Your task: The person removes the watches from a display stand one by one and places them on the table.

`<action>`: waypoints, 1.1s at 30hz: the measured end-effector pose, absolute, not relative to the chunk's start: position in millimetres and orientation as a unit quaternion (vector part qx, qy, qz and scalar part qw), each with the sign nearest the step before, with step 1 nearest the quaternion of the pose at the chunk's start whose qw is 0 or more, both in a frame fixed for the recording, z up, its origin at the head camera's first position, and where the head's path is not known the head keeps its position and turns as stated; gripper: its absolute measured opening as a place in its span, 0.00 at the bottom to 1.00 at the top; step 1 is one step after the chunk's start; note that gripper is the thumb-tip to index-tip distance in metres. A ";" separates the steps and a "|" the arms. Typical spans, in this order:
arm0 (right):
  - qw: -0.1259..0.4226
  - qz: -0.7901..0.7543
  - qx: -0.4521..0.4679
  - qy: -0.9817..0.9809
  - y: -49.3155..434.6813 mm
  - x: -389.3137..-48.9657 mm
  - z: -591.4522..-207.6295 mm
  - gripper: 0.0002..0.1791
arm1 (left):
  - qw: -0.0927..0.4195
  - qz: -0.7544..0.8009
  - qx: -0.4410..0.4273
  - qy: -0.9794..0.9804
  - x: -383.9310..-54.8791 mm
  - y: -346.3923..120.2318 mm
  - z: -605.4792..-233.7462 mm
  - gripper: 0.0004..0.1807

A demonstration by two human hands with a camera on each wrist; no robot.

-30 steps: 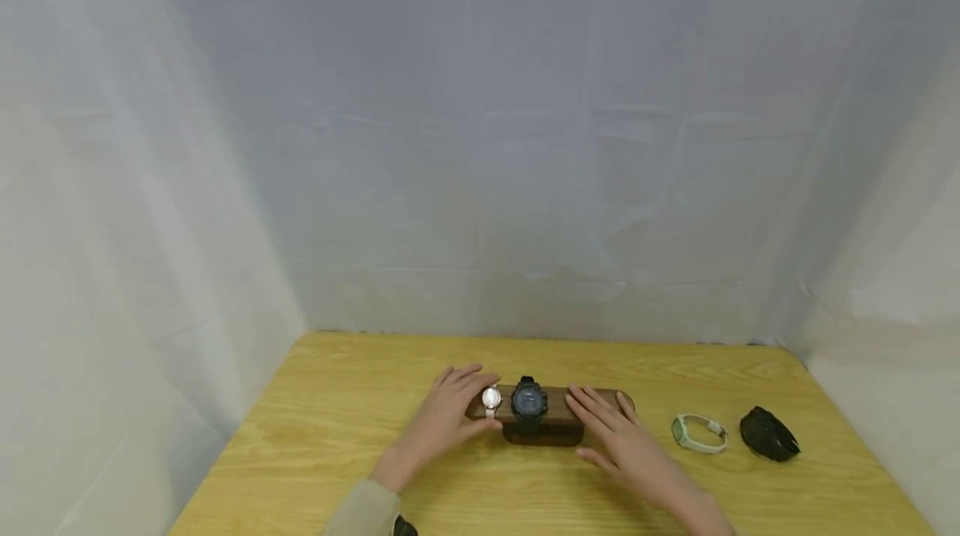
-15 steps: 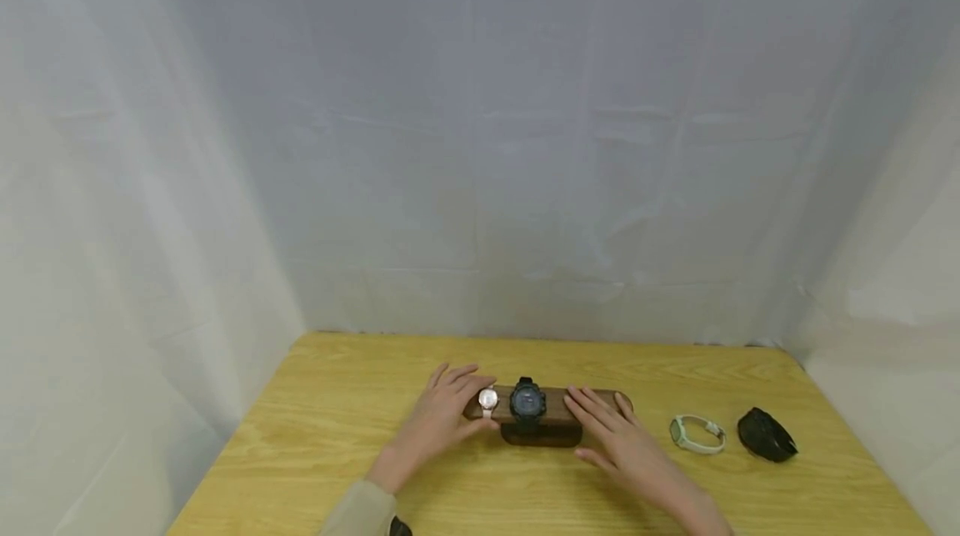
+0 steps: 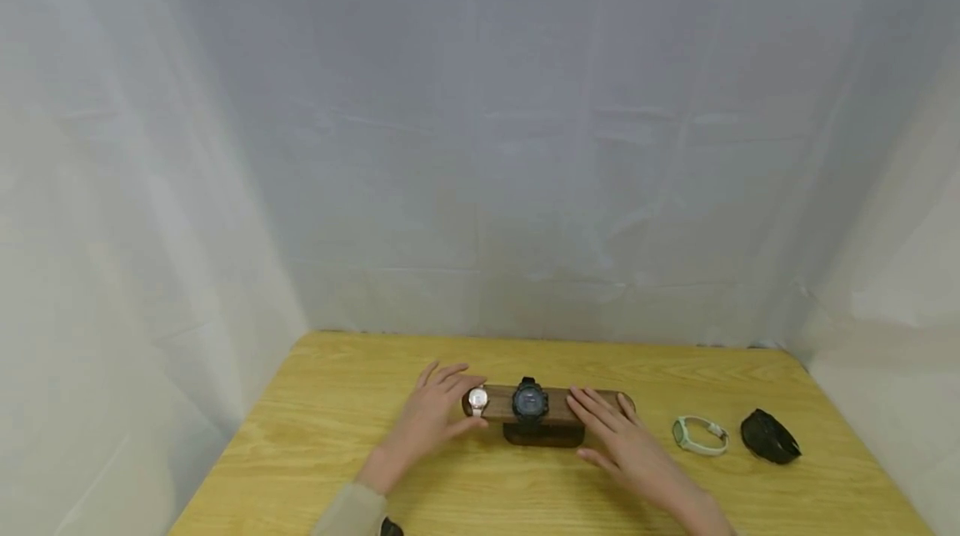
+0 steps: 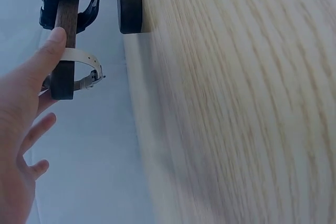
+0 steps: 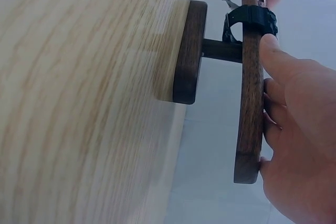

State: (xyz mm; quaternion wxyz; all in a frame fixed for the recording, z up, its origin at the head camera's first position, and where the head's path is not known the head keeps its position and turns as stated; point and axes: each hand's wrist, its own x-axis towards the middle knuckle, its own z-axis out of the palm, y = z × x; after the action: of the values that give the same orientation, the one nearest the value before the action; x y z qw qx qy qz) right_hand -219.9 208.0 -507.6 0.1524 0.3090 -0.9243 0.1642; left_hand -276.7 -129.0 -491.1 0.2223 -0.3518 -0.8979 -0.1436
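A dark wooden watch stand (image 3: 551,411), a bar on a post and base, stands on the table. My left hand (image 3: 427,415) is at its left end, thumb and index finger pinching a small wristwatch (image 3: 477,398) with a white strap, looped around the bar. In the left wrist view the thumb lies at the edge of the white strap (image 4: 81,56), whose buckle hangs under the bar. A bulky black wristwatch (image 3: 530,401) sits around the bar near its middle. My right hand (image 3: 630,453) rests on the bar's right half, fingers extended over the top.
To the right of the stand, a pale green wristwatch (image 3: 700,435) lies on the wooden table (image 3: 337,403). Beside it is a black strap-like item (image 3: 770,436), near the table's right edge. White cloth (image 3: 480,144) hangs behind and at both sides.
My left hand has slid the white-strapped wristwatch a little to the left along the bar, toward its end. The right hand has kept its place on the stand.
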 end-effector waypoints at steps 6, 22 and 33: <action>0.157 0.157 0.307 -0.925 208.0 -220.6 -508.5 0.42 | 0.277 -0.141 -0.358 -0.881 -279.4 -137.0 -491.7 0.34; 0.176 0.164 0.321 -0.916 207.7 -219.5 -508.0 0.41 | 0.310 -0.124 -0.332 -0.882 -275.9 -171.7 -484.7 0.31; 0.163 0.170 0.312 -0.920 207.6 -219.7 -507.2 0.41 | 0.327 -0.103 -0.321 -0.883 -267.7 -199.0 -477.0 0.33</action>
State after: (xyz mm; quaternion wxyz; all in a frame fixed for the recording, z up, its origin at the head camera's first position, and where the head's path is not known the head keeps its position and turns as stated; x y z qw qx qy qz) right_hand -219.7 207.6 -507.2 0.1633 0.3122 -0.9202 0.1703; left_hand -267.7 -199.0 -477.0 0.3270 -0.3211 -0.8828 -0.1026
